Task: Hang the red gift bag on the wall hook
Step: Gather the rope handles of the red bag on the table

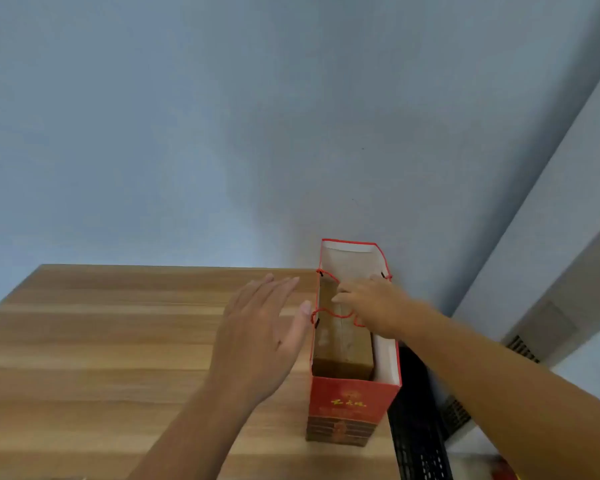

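Observation:
The red gift bag (352, 400) stands upright at the right edge of the wooden table (101, 341), its mouth open and a brown box visible inside. Its thin red cord handles lie over the opening. My right hand (371, 304) reaches over the bag's mouth with fingers curled at the cords; whether it grips a cord I cannot tell. My left hand (260, 330) hovers flat and open just left of the bag, its thumb close to the near cord. No wall hook is in view.
A plain blue-grey wall (222, 133) rises behind the table. A black slatted crate (416, 427) sits right of the bag, below table level. A pale beam or ledge with a vent (523, 348) runs diagonally at the right.

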The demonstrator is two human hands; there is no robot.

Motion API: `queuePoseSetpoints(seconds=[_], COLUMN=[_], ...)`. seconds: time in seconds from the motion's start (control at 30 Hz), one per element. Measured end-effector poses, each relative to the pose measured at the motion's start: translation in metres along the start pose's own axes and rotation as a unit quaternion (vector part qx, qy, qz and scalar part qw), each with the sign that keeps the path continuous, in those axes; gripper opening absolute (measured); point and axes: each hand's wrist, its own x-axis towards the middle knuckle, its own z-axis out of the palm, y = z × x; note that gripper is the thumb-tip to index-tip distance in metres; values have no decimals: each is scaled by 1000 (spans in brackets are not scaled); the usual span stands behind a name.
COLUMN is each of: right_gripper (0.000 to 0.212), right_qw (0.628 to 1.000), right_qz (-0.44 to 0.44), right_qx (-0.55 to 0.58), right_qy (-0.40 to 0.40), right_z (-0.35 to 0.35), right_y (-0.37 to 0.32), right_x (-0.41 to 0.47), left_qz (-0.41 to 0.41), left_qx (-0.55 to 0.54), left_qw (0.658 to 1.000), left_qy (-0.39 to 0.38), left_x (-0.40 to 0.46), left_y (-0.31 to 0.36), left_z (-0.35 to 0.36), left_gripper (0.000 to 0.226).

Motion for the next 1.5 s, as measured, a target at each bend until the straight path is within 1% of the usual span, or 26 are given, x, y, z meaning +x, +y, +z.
queuePoseSetpoints(seconds=[0.03, 0.23, 0.4, 0.5, 0.63, 0.67, 0.77, 0.87, 1.0, 1.07, 1.17, 1.27, 1.3, 1.37, 1.4, 1.47, 1.5], right_gripper=[56, 54, 36, 28, 27, 25, 18, 18, 18, 20, 20, 20, 24, 39, 41, 30, 31], right_qw=[999, 993, 984, 979, 977, 975, 974, 969, 962, 961, 968, 980, 984, 989, 988, 989, 988], right_qz=[-6, -33, 6, 23, 25, 18, -8, 7, 36, 39, 45, 54, 58, 70, 75, 72, 77], right_qx=[-20, -78, -111, -86, -54, -62, -123, -138, -112, -99, -70, -12, 9, 66, 93, 120, 132], right_qy=[-27, -78, -138, -185, -207, -213, -192, -205, -248, -255, -238, -191, -167, -116, -95, -50, -27], right_z=[2, 20, 42, 41, 37, 35, 35, 36, 33, 30, 17, -6, -17, -44, -60, -94, -111], right_y=[1, -3, -1, 2, 11, 12, 17, 15, 10, 9, 9, 11, 13, 18, 19, 17, 13], right_x=[5, 28, 37, 39, 39, 38, 36, 36, 36, 35, 31, 31, 30, 29, 27, 22, 19], left_qz=[4, 12, -6, -14, -18, -21, -16, -13, -7, -12, -14, -9, -3, 0, 3, 12, 14], left_qx=[-3, 7, 8, 12, 11, 10, 8, 1, 0, -2, -5, -5, -9, -22, -29, -40, -49], left_qw=[1000, 1000, 1000, 1000, 1000, 1000, 1000, 1000, 1000, 1000, 1000, 1000, 1000, 1000, 999, 999, 999], left_qy=[2, -9, -11, -16, -20, -19, -17, -20, -14, -8, -7, -11, -12, -14, -14, -14, -17], left_x=[2, 11, 15, 18, 21, 21, 22, 20, 13, 12, 12, 15, 17, 21, 24, 30, 33], left_y=[-3, -14, -20, -24, -26, -26, -24, -21, -25, -27, -27, -24, -23, -19, -16, -7, 0], left_z=[2, 16, 20, 22, 24, 25, 27, 28, 30, 30, 30, 32, 33, 34, 34, 32, 30], left_gripper=[53, 54, 52, 53, 52, 51, 48, 47, 46, 45, 42, 44, 46, 50, 51, 52, 54])
